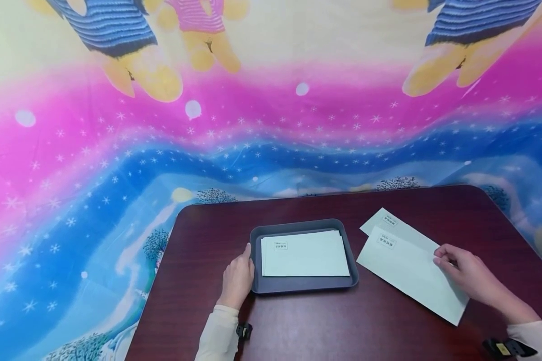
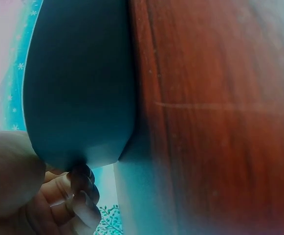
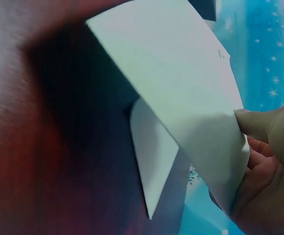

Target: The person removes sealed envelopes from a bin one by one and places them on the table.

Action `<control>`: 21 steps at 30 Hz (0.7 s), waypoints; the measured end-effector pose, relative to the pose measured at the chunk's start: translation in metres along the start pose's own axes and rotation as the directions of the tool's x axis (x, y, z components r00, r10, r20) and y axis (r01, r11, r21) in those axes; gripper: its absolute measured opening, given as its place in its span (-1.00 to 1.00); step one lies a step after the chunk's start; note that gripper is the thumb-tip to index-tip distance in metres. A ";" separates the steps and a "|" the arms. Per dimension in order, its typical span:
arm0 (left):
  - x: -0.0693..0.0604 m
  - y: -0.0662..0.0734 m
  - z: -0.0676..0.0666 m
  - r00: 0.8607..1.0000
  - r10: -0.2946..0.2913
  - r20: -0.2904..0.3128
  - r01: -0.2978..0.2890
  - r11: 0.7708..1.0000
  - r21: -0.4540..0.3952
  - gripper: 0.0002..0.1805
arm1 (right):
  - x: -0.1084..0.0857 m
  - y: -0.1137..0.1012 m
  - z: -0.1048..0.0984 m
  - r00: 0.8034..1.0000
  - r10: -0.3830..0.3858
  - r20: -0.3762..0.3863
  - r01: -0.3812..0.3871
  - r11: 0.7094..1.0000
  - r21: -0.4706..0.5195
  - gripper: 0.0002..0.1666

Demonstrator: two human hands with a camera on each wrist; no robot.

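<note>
A dark grey tray (image 1: pixel 304 285) lies on the table with a small stack of pale envelopes (image 1: pixel 307 258) inside it. My left hand (image 1: pixel 238 281) grips the tray's left edge; in the left wrist view its curled fingers (image 2: pixel 85 208) meet the tray wall (image 2: pixel 83 78). To the right of the tray, my right hand (image 1: pixel 469 273) pinches a pale envelope (image 1: pixel 406 271) by its far long edge, thumb on top. The right wrist view shows this envelope raised off the table. Partly beneath it, another envelope (image 1: pixel 374 222) lies on the table.
The dark reddish-brown table (image 1: pixel 298 326) has rounded far corners. Behind it hangs a colourful cloth (image 1: pixel 275 110) with snowflakes and cartoon bears. A black wrist strap (image 1: pixel 244 331) circles the left sleeve, and another black strap (image 1: pixel 508 347) is at the right sleeve.
</note>
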State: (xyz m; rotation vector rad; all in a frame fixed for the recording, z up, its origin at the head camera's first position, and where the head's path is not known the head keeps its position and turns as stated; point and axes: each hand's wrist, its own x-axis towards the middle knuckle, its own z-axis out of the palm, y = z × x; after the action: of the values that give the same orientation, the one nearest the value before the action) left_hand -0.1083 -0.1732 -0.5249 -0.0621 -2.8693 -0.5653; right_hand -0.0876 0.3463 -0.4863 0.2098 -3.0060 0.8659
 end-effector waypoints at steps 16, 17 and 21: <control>0.002 0.000 -0.002 1.000 -0.003 0.002 0.003 1.000 -0.014 -0.48 | -0.020 0.004 0.020 0.999 -0.048 0.021 0.048 0.999 0.000 -0.87; 0.002 0.000 -0.001 1.000 -0.002 0.000 0.002 1.000 -0.012 -0.48 | -0.020 0.004 0.020 0.999 -0.040 0.036 0.040 0.999 -0.007 -0.87; 0.002 0.000 -0.001 1.000 -0.001 0.000 0.001 1.000 -0.010 -0.48 | -0.023 0.005 0.021 0.997 -0.020 0.072 0.022 0.999 -0.031 -0.83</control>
State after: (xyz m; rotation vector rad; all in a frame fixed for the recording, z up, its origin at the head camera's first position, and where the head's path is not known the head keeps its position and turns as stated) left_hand -0.1100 -0.1734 -0.5237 -0.0621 -2.8668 -0.5794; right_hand -0.0650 0.3423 -0.5080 0.2775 -3.0751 0.8265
